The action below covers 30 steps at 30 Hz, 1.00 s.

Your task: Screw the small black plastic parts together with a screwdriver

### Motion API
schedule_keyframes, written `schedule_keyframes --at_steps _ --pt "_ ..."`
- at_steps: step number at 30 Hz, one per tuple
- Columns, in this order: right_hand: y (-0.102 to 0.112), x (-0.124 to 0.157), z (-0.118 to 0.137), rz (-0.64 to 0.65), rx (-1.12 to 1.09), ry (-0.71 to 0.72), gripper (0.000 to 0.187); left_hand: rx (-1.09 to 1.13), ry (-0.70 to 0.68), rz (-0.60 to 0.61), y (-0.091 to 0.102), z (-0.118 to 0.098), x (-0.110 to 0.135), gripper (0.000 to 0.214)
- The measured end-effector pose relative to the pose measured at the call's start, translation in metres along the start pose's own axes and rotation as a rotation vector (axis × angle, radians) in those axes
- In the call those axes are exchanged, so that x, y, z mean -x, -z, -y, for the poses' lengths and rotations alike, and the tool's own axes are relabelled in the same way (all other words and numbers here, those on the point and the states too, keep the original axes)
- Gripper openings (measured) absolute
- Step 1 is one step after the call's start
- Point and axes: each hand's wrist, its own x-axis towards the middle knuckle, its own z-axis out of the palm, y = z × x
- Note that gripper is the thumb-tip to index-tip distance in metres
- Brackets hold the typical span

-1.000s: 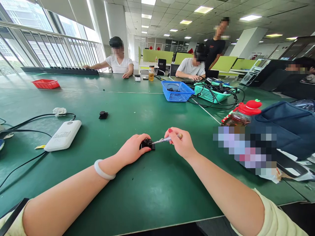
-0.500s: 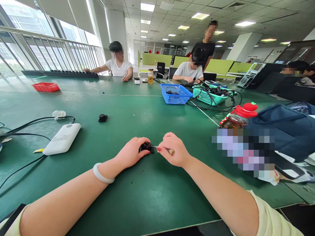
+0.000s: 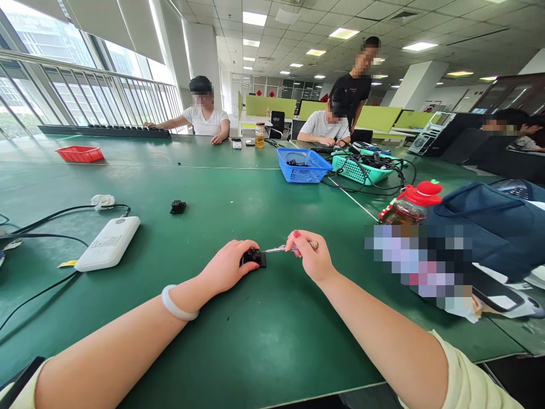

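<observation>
My left hand (image 3: 227, 263) is closed around a small black part (image 3: 254, 257) and pins it to the green table (image 3: 264, 329). My right hand (image 3: 310, 255) pinches a thin screwdriver (image 3: 281, 248) with a clear handle, its tip resting on top of the black part. A white bangle sits on my left wrist. A second small black part (image 3: 177, 207) lies farther out on the table, to the left.
A white power bank (image 3: 108, 243) with black cables lies left. A blue basket (image 3: 303, 165) and a teal basket (image 3: 361, 168) full of cables stand ahead. A red-capped bottle (image 3: 409, 205) and a dark blue bag (image 3: 489, 227) crowd the right. Other people sit and stand at the far side.
My right hand has tilted the screwdriver from steep back to nearly level, its tip staying on the black part. My left hand has kept its hold.
</observation>
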Motion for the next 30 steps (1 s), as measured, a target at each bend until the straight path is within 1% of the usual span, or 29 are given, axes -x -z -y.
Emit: schedule_keyframes --at_steps 3,7,13,18,24,30 --pt "0.001 -0.004 -0.012 -0.019 -0.123 -0.103 0.054 0.008 -0.003 0.007 0.0 0.001 0.0 0.027" --pt "0.001 -0.008 -0.024 -0.049 -0.263 -0.194 0.048 0.025 0.0 0.006 0.0 0.002 0.0 0.027" --pt "0.0 -0.011 -0.026 -0.094 -0.388 -0.297 0.041 0.023 0.017 -0.024 0.0 -0.001 -0.001 0.026" --pt "0.0 -0.012 -0.026 -0.142 -0.415 -0.31 0.039 0.018 0.022 0.0 0.0 0.001 -0.001 0.028" --pt "-0.003 -0.012 -0.026 -0.078 -0.387 -0.301 0.038 0.012 0.009 -0.001 0.0 0.001 -0.001 0.027" --pt "0.0 -0.012 -0.028 -0.172 -0.366 -0.282 0.04 0.006 0.011 0.005 0.0 0.001 -0.001 0.029"
